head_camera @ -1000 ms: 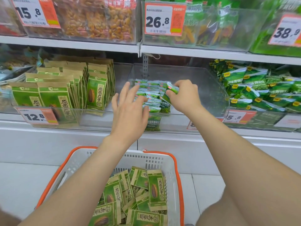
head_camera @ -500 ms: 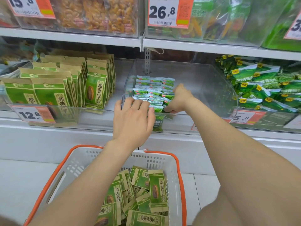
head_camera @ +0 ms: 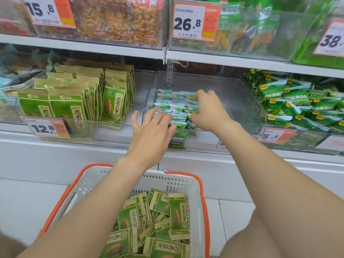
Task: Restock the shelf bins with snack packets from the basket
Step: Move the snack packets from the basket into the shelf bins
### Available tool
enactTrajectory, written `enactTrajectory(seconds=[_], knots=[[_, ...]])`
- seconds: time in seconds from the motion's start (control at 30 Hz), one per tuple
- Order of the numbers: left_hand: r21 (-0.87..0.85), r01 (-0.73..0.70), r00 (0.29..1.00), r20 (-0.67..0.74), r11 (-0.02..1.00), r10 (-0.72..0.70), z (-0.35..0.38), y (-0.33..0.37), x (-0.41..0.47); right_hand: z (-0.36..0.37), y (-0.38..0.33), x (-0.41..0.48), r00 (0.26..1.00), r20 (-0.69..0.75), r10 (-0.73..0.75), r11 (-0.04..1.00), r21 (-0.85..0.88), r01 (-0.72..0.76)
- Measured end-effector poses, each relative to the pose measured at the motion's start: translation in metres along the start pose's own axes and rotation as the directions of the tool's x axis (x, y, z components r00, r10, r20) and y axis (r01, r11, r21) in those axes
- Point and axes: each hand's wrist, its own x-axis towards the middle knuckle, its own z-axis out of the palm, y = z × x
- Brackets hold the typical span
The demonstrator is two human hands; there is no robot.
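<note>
- Packets (head_camera: 173, 107), small and green, lie stacked in rows at the front left of the clear middle bin (head_camera: 232, 90); one more (head_camera: 177, 139) stands against its front wall.
- Left hand (head_camera: 150, 133) reaches over the bin's front edge, fingers straight and spread, tips on the stack.
- Right hand (head_camera: 210, 112) is on the stack's right side, fingers (head_camera: 197, 95) curled down onto it; I cannot tell whether they pinch a packet.
- Left bin (head_camera: 111, 131) holds upright green and brown seed bags (head_camera: 113, 103) with Chinese print; its tag (head_camera: 44, 128) reads 12.8.
- Right bin holds loose green bags (head_camera: 297, 108); its tag (head_camera: 275, 135) shows 5.8, the start hidden by the right arm.
- Upper shelf tags read 15.8 (head_camera: 44, 10), 26.8 (head_camera: 188, 21) and 38 (head_camera: 331, 40).
- Basket (head_camera: 186, 181), white with an orange rim, sits on the floor below and holds a loose pile of the same seed bags (head_camera: 176, 215).
</note>
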Motion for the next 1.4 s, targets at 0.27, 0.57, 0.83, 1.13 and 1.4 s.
enactTrajectory(seconds=[0.27, 0.57, 0.83, 1.13, 1.4], knots=[[-0.133, 0.034, 0.943, -0.324, 0.991, -0.076, -0.006, -0.034, -0.057, -0.002, -0.090, -0.082, 0.875, 0.291, -0.387, 0.903, -0.073, 0.423], [0.181, 0.432, 0.671, 0.590, 0.884, -0.449, 0.043, -0.111, -0.147, 0.097, -0.141, -0.115, 0.497, 0.789, -0.363, 0.696, -0.125, 0.707], [0.215, 0.374, 0.309, 0.888, 0.902, -0.340, 0.111, -0.137, -0.212, 0.126, -0.170, -0.111, 0.458, 0.816, -0.353, 0.632, -0.153, 0.759], [0.057, 0.576, 0.382, 0.864, 0.816, -0.330, 0.159, -0.153, -0.252, 0.139, -0.172, -0.103, 0.452, 0.825, -0.339, 0.639, -0.152, 0.754], [0.114, 0.567, 0.428, 0.806, 0.816, -0.410, 0.152, -0.141, -0.253, 0.136, -0.167, -0.105, 0.463, 0.825, -0.324, 0.625, -0.180, 0.760]])
